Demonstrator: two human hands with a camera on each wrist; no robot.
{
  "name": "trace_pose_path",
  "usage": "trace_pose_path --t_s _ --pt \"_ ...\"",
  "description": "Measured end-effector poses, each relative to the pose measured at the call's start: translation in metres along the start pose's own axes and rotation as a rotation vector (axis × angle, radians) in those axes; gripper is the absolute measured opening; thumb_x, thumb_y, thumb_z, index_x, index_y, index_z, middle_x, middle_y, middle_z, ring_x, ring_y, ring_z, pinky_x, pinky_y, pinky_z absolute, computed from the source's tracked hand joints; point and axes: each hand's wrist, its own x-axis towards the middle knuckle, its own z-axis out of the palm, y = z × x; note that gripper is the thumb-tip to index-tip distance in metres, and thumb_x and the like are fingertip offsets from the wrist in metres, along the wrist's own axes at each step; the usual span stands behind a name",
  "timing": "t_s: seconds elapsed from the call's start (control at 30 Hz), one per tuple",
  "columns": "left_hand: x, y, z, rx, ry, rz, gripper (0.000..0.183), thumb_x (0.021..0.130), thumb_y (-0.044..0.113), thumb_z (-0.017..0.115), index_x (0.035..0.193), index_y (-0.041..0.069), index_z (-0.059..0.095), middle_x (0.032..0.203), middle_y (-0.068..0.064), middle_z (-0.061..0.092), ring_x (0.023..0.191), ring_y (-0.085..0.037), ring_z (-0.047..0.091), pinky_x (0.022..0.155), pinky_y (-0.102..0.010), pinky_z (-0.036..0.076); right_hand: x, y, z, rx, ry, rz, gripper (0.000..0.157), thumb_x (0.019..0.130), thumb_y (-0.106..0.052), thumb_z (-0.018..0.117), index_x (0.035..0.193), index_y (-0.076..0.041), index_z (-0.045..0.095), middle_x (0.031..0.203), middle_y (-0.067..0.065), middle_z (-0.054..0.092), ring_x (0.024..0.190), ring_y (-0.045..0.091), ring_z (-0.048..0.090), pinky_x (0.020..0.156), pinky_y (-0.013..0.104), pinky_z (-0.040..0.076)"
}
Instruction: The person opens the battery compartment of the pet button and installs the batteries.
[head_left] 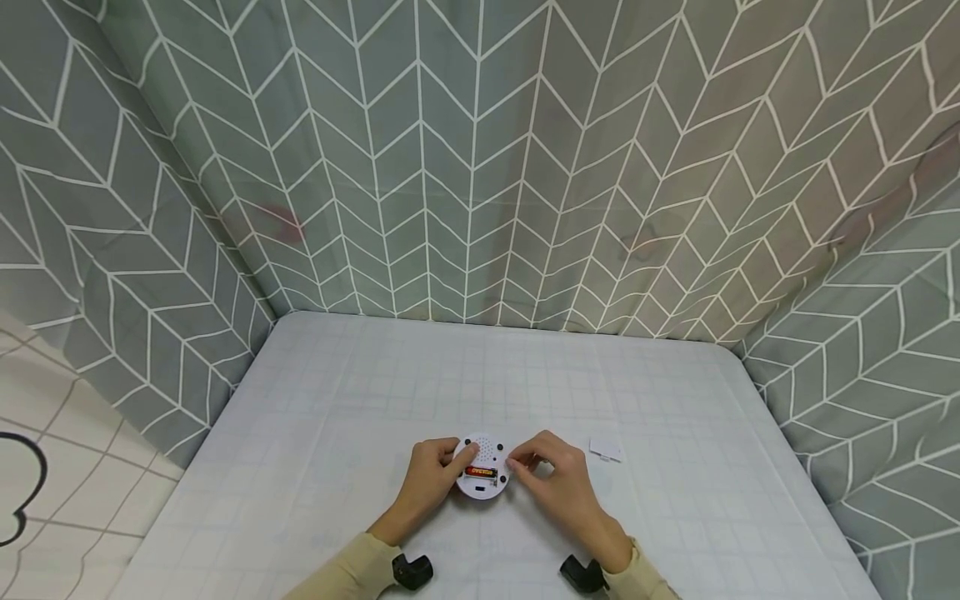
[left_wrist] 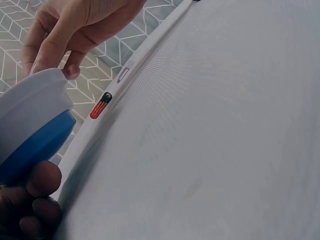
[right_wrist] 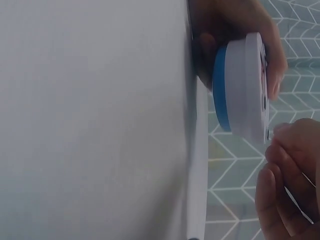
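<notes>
My left hand [head_left: 433, 475] grips a round white battery-powered device [head_left: 480, 492], its thumb over the face with speaker holes. A red-and-black battery [head_left: 480, 472] lies in the open compartment; metal contacts show below it. The device's other side is blue, seen in the left wrist view. My right hand [head_left: 558, 479] has thumb and forefinger tips close together at the device's right rim; whether they pinch anything is hidden. Another red-and-black battery [left_wrist: 101, 105] lies on the table in the left wrist view. A small white cover [head_left: 605, 450] lies right of my right hand.
The table [head_left: 360, 392] has a white, faintly gridded cloth. Grey curtains [head_left: 465, 167] with white chevron lines stand behind it and at both sides. Black wrist cameras [head_left: 412, 572] sit on both forearms. Pale patterned cloth [head_left: 67, 450] shows at the left.
</notes>
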Motion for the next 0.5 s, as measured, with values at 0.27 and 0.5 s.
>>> trace_pose_path --t_s 0.27,0.5 --pt "0.0 0.001 0.001 0.0 0.001 -0.033 0.046 0.101 0.03 0.072 0.064 0.015 0.049 0.054 0.013 0.04 0.056 0.001 0.038 0.057 -0.018 0.028 0.001 0.009 -0.006 -0.086 0.05 0.019 0.018 0.086 0.0 0.083 0.093 -0.015 0.077 0.084 -0.007 0.069 0.072 0.011 0.065 0.062 0.029 0.055" --pt "0.0 0.001 0.001 -0.013 -0.007 -0.039 0.049 0.101 0.03 0.072 0.063 0.016 0.045 0.055 0.013 0.034 0.057 0.001 0.036 0.057 -0.019 0.026 0.0 0.014 -0.013 -0.203 0.018 0.086 0.029 0.082 0.012 0.077 0.098 -0.012 0.079 0.093 -0.004 0.072 0.085 0.017 0.064 0.069 0.034 0.053"
